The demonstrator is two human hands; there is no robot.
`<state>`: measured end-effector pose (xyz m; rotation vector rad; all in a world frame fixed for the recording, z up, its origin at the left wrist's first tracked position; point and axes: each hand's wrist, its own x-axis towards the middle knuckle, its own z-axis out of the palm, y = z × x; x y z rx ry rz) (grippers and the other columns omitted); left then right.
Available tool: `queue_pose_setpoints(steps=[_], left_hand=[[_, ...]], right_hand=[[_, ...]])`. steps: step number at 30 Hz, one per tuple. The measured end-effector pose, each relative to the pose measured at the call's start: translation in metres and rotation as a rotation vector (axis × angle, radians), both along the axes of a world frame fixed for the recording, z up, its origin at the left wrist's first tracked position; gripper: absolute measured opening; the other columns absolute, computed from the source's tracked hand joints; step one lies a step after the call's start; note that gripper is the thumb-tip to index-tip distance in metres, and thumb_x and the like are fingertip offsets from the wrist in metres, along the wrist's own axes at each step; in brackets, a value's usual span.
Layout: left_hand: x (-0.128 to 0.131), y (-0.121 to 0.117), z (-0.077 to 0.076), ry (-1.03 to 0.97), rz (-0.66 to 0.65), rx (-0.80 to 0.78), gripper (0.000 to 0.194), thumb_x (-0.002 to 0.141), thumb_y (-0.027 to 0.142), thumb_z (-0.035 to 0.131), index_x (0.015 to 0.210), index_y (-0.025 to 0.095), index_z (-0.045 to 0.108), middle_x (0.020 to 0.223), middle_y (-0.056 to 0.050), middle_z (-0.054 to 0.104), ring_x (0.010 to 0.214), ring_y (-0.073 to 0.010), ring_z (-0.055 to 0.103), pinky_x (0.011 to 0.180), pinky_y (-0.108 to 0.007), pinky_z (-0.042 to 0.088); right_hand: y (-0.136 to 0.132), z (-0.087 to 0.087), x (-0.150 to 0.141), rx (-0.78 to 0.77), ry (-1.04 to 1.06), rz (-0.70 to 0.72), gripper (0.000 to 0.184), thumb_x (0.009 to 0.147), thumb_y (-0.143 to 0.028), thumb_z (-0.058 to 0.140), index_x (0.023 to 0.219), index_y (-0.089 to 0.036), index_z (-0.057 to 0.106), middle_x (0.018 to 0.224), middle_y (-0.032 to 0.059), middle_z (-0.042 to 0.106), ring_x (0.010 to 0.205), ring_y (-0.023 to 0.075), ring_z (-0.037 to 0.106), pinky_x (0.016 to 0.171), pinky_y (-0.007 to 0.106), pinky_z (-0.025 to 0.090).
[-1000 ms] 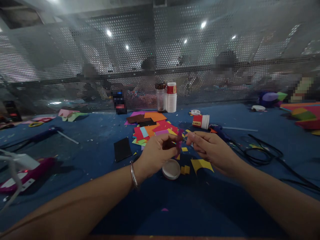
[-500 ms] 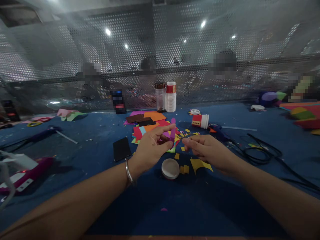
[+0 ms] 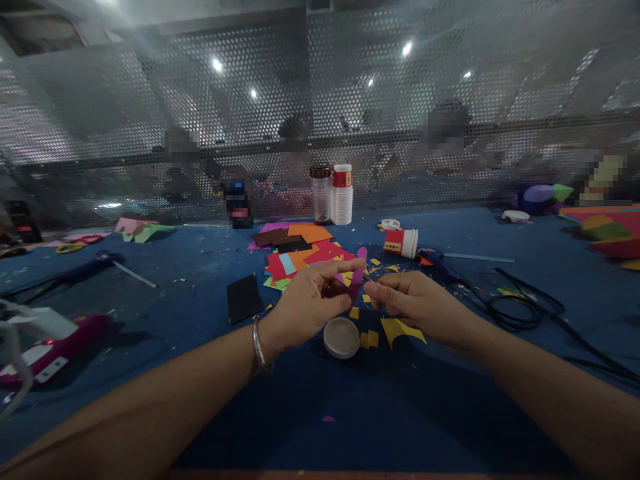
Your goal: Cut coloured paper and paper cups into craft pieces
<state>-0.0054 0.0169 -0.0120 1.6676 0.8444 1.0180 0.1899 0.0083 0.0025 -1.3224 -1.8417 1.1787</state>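
My left hand (image 3: 310,300) pinches a small purple paper strip (image 3: 357,273) that stands upright between thumb and fingers, above the blue table. My right hand (image 3: 417,300) sits close to its right, with the fingers curled and the fingertips pinched right at the strip; whether they hold something tiny I cannot make out. A silver bangle is on my left wrist. Just below the hands lie a round white lid (image 3: 341,337) and yellow paper cut-outs (image 3: 397,329).
A heap of coloured paper sheets (image 3: 305,257) lies behind the hands. A black card (image 3: 244,298) is to the left, a tipped red-and-white cup (image 3: 403,243) and black cables (image 3: 530,310) to the right. Stacked cups (image 3: 343,195) and a jar stand by the mesh screen; people sit behind it.
The left hand lifted the purple strip up and away, then brought it back toward the right hand. The right hand's fingertips have closed in on the strip again.
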Motion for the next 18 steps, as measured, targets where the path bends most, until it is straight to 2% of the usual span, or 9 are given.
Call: queue_pose_setpoints(steps=[18], left_hand=[[0.0001,-0.0004,0.0028,-0.001,-0.009,-0.007,0.052,0.071,0.018,0.068,0.123,0.02,0.067,0.071,0.0,0.06,0.07,-0.0147,0.056,0.076,-0.033,0.05]], right_hand=[[-0.0002,0.0013,-0.0015,0.015,-0.013,0.016,0.051,0.078,-0.067,0.058,0.06,-0.02,0.052,0.05,-0.0089,0.026,0.044,0.0071,0.019,0.043,0.025,0.014]])
